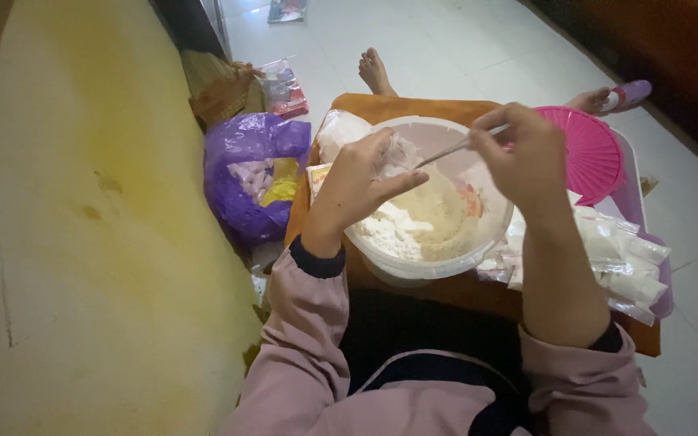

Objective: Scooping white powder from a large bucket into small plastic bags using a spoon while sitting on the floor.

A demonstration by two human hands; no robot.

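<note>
your left hand (357, 182) pinches a small clear bag (398, 151) and your right hand (527, 157) grips a spoon (446, 152), so a wobble could spill powder (426, 222) outside the white bowl (414, 266).

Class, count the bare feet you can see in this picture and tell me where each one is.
2. One foot lies on the white floor beyond the orange board, upper middle. The other foot shows at upper right, beside the pink lid; it is partly hidden.

One bowl (490, 242), one spoon (446, 152), two hands (361, 182).
</note>
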